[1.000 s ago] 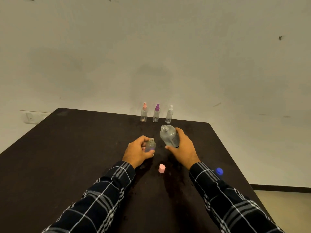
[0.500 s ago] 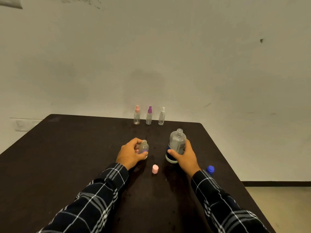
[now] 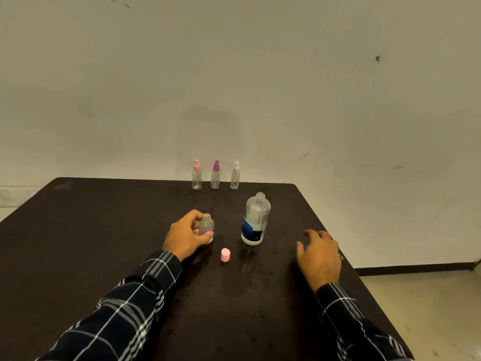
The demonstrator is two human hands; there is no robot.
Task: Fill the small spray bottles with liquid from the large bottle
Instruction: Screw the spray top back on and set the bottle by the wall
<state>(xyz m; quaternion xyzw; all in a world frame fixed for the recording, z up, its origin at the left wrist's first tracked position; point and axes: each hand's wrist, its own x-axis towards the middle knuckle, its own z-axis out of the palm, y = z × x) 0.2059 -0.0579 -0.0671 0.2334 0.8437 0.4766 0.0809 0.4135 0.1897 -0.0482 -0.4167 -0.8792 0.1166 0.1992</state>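
Pouring judged finished: small spray bottle (image 3: 207, 226) clamped by left hand (image 3: 186, 237) fingers on table (image 3: 104, 230); large bottle (image 3: 256, 220) stood uncapped just right. Right hand (image 3: 321, 254) over blue cap (image 3: 305, 247), grip unclear; capping expected next, threads to be aligned.

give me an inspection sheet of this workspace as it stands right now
surface: dark table, faint smears near the caps
job's things: large bottle upright, uncapped; small bottle open-necked; pink-top spray bottle, purple-top spray bottle, white-top spray bottle capped at far edge
clutter: pink cap loose; blue cap mostly hidden
grips: left hand holds small bottle; right hand over blue cap, hold unclear
cables: nothing seen
surroundings: plain wall, floor at right
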